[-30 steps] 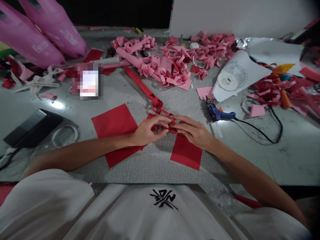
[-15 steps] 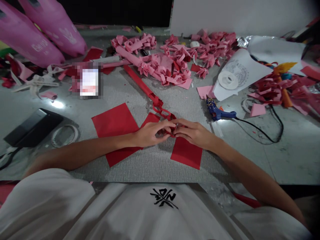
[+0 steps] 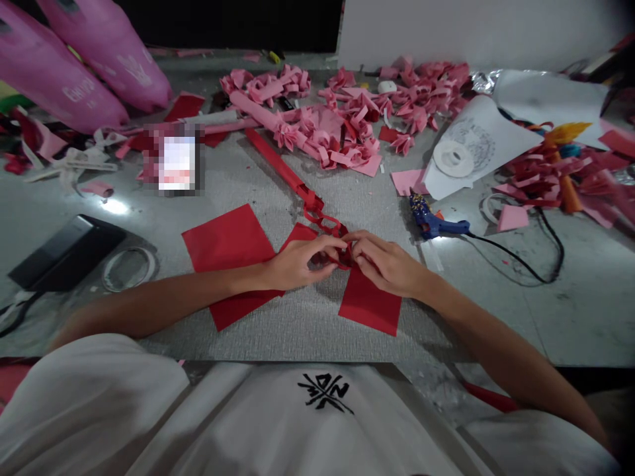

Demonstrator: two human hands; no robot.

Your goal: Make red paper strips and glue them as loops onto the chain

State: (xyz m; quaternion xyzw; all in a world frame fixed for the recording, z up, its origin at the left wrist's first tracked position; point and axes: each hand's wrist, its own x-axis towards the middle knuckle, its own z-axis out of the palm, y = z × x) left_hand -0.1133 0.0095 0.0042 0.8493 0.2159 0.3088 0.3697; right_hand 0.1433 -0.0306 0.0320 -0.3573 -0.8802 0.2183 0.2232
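Note:
Between my fingertips is a small looped red paper strip (image 3: 346, 256), partly hidden by the fingers. My left hand (image 3: 303, 262) pinches it from the left, and my right hand (image 3: 384, 263) grips it from the right with bent fingers. Curled red paper loops (image 3: 317, 215) lie just beyond, by the end of a long red paper roll (image 3: 275, 160). Under my left forearm lies a red paper sheet (image 3: 228, 237). Another red paper piece (image 3: 372, 303) rests flat below my right hand.
A blue glue gun (image 3: 436, 225) with a black cord lies to the right. Folded pink paper pieces (image 3: 337, 125) heap along the back. White tape (image 3: 454, 158) sits on a paper cone. At left are a black box-shaped device (image 3: 67, 252), a clear ring (image 3: 129, 268) and pink bottles (image 3: 109, 53).
My right hand's fingers have curled in more tightly and shifted slightly right at the red strip. My left hand stays almost in place.

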